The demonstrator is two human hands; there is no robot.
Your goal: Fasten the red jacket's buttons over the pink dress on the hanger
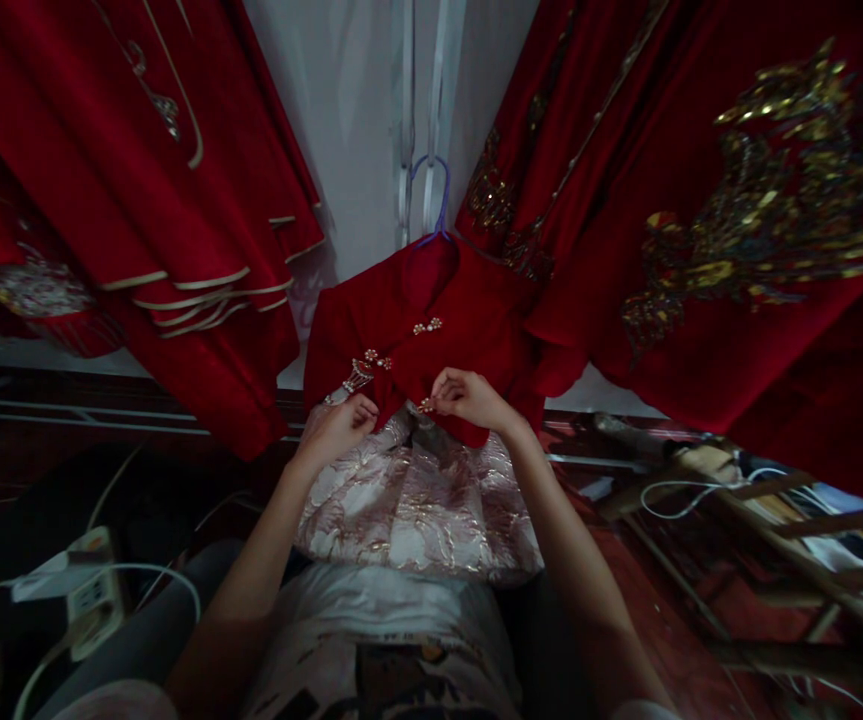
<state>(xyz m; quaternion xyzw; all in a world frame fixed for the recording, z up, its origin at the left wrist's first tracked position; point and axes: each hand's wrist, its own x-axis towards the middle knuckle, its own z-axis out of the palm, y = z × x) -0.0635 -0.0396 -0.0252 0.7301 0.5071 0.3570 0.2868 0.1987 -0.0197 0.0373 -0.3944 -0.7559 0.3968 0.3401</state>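
Note:
A short red jacket [476, 300] hangs in front of me on a purple hanger [442, 200]. Jewelled flower fasteners [428, 327] run down its front, and a beaded ornament [360, 372] sits at its left side. My right hand [468, 397] is closed in a pinch at the lowest jewelled fastener [425, 405], by the jacket's front edge. Curled fingers of my left hand [345, 428] grip the jacket's lower left hem. Below both hands a pale brocade skirt [431, 500] with a metallic pattern spreads down to my lap.
Red garments with pale piping [198, 220] hang at left; red garments with gold sequin embroidery [738, 240] hang at right. Behind is a pale wall [341, 120] with metal rails. A power strip [93, 595] with cables lies lower left. Wooden rack [798, 540] stands lower right.

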